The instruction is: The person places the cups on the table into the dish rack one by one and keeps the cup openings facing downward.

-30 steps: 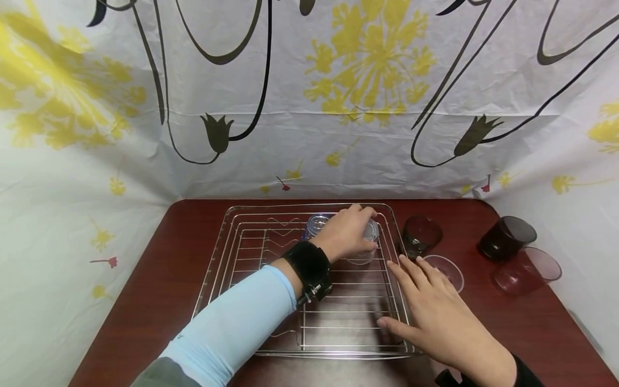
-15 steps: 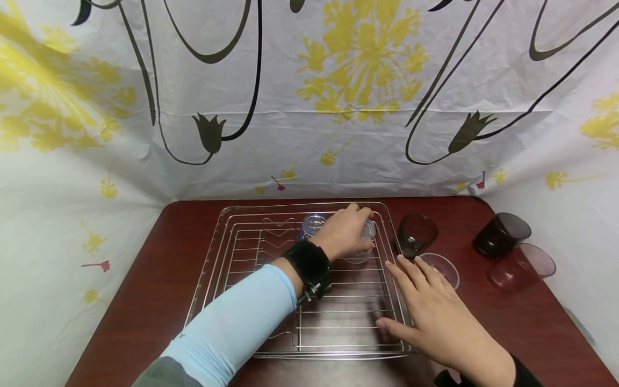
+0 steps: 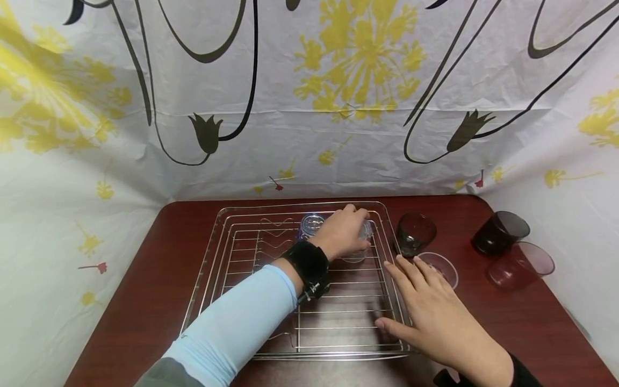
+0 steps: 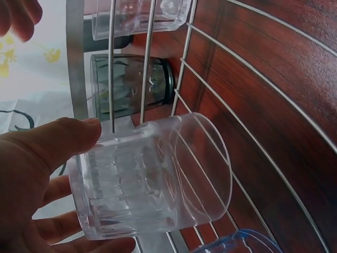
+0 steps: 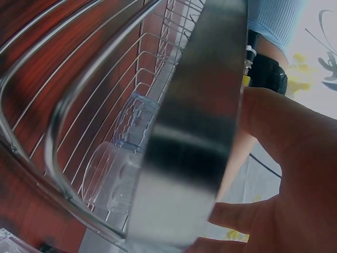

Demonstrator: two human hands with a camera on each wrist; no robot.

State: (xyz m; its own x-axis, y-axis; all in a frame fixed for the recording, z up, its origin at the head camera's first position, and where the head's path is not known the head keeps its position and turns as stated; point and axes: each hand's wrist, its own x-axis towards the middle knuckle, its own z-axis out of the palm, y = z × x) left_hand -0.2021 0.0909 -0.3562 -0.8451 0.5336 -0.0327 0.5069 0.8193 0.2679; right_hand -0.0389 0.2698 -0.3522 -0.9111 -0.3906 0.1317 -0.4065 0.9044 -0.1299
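My left hand [image 3: 342, 232] grips an upside-down clear tumbler [image 4: 150, 182] near the back right of the wire dish rack [image 3: 333, 354]. The thumb and fingers are on opposite sides of its base, and its rim is down at the rack wires. Just left of it stands a blue-tinted tumbler [image 3: 311, 224], also upside down and partly hidden by my left hand. My right hand [image 3: 430, 312] is spread with straight fingers over the right rim of the rack. In the right wrist view, a broad metal band [image 5: 195, 121] runs close beside that hand.
On the table [image 3: 145, 279] right of the rack stand a grey-green glass [image 3: 415, 234] and, partly behind my right fingers, a clear pinkish cup [image 3: 442, 263]. Farther right, a dark glass [image 3: 500, 232] and a pink glass [image 3: 519, 266] stand together. A patterned curtain [image 3: 290, 145] surrounds the table.
The head view has shifted slightly, so the scene slides a little left. Both hands keep the same places: the left on the clear tumbler, the right over the rack's rim.
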